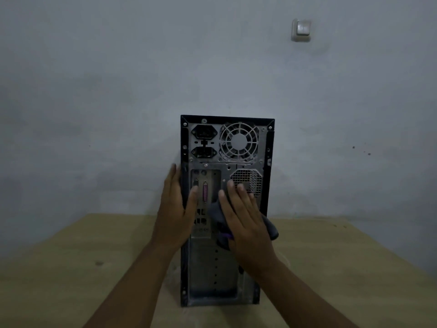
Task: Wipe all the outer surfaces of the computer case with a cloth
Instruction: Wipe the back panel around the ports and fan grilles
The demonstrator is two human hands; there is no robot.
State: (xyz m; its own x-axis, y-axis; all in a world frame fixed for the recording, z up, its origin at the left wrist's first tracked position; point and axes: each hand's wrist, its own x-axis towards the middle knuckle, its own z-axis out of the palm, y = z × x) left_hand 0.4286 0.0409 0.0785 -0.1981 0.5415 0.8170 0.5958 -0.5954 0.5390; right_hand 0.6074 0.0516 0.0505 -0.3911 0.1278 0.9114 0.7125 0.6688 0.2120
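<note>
Hands first, head view (the only one). Left hand (176, 209) is flat with fingers straight, laid along the left edge of the case, thumb across onto the rear panel. It is bracing, not gripping. Right hand (246, 221) is spread flat with fingers straight, pressing the cloth (272, 229) onto the rear panel. No pinch visible; cloth bunches out from under the palm on both sides.

Computer case (212, 275) stands upright on the table (71, 268) between the two hands, rear panel toward the person. It runs from below both wrists to well above the fingertips.
- Fan grille (238, 142) and power sockets (203, 133) are above both hands, neither touched.
- Vent mesh (250, 178) is right at the right fingertips; touching or just short, can't tell.
- Parallel port (205, 192) lies between the left thumb and the right hand.

Handling, my read:
- The case is a metal tower: stiff, likely heavy enough to stay put under wiping. It is tall and narrow, so a push up high could tip it or slide it on the tabletop.
- Brace or turn it by the side panels, where the left hand is. Avoid the rear edges, grille and connectors, which look sharp and snaggy.
- The cloth is soft, limp and light and will catch on port pins and mesh. Flat-palm pressure suits it.
- The panel looks dusty, mostly down toward the wrists.
</note>
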